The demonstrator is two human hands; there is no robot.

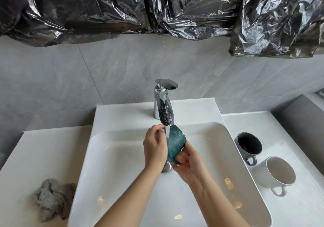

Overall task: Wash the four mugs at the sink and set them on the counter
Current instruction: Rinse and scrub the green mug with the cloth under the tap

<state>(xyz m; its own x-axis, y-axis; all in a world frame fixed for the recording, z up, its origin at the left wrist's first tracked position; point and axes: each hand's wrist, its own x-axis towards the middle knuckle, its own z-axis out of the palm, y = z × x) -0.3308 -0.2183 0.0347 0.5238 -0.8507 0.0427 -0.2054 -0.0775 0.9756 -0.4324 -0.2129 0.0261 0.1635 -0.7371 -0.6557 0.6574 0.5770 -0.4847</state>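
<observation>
Currently teal mug [175, 144] tilts under tap [164, 107] mid sink [210, 148], long axis toward tap; right hand [189, 165] grips its near end, left hand [155, 149] curls against left side, hold unclear.

Held mug [175, 144] is kept over the sink [122, 156]; on the worktop [294, 209], cloth [50, 198] is laid left, far mug [249, 143] and near mug [278, 172] right.
</observation>
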